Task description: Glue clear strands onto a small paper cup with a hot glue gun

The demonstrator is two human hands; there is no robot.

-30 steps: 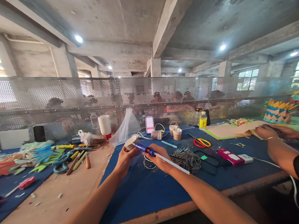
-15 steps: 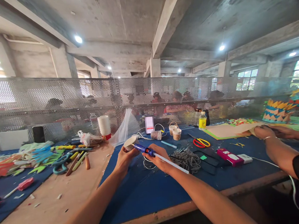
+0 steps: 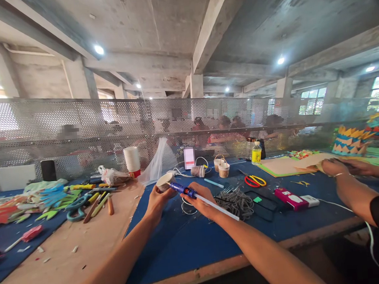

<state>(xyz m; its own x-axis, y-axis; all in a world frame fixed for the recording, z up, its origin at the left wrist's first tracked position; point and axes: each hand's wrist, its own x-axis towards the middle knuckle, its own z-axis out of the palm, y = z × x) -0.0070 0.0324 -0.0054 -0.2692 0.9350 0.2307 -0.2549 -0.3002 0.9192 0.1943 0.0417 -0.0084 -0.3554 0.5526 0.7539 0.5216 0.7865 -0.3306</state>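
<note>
My left hand (image 3: 157, 200) is closed around a small paper cup (image 3: 165, 181), tilted with its mouth toward me. My right hand (image 3: 199, 200) grips a blue glue gun (image 3: 183, 189) with a white glue stick (image 3: 219, 206) sticking out behind, and the nozzle touches the cup's rim. Both hands hover over the blue mat (image 3: 197, 240) near the middle of the table. A tangle of grey twine (image 3: 236, 201) lies just right of my right hand.
Red-and-yellow scissors (image 3: 254, 181), a pink box (image 3: 291, 198), small wrapped cups (image 3: 224, 168) and a white cup stack (image 3: 132, 159) sit behind. Foam scraps and tools (image 3: 82, 200) lie left. A co-worker's hands (image 3: 339, 167) press card at right. A perforated metal screen (image 3: 109, 122) backs the table.
</note>
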